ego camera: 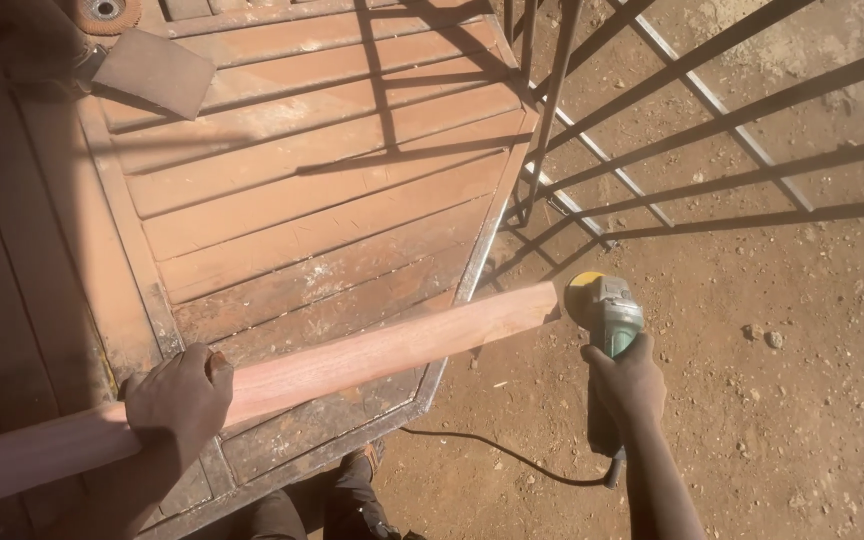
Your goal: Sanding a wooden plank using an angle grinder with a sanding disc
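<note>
Left hand [177,398] clasps wooden plank [282,380], long axis rising rightward toward angle grinder [604,312] gripped by right hand [627,380].

Two bare hands, both closed in a grip, forearms reaching up from the lower edge

The left hand [178,398] is sitting at about 8 o'clock in the view, knuckles up and back of the hand to the camera, fingers curling over and down out of sight, thumb lying along the near side; its forearm is running down toward 7 o'clock, partly in shadow. The right hand [628,378] is lying at about 4 o'clock, fingers wrapping tightly round, knuckles pointing toward 12 o'clock, wrist straight; its bare forearm is coming up from 5 o'clock in a nearly upright line. The two hands are well apart, at much the same height.
</note>
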